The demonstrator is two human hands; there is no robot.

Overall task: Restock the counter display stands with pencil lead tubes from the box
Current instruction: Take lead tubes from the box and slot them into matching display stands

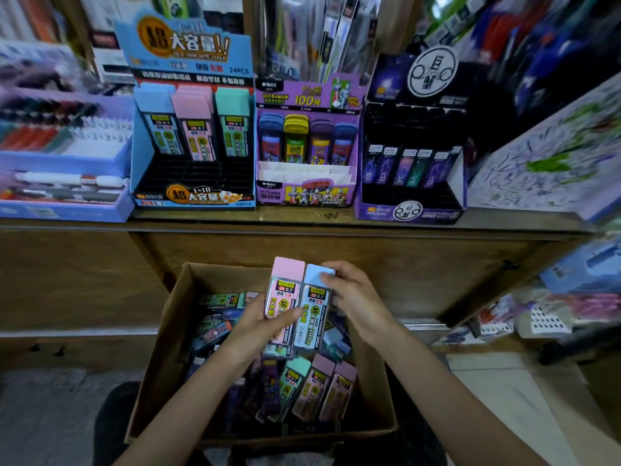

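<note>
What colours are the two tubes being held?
A pink tube and a light blue tube; head view.

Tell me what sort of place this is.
Probably a stationery shop: printed stands of lead tubes line a wooden counter, pen trays sit beside them, and a box of loose tubes is below.

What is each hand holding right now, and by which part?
The left hand grips the pink tube around its lower body, thumb across the label. The right hand holds the blue tube at its cap end.
</note>
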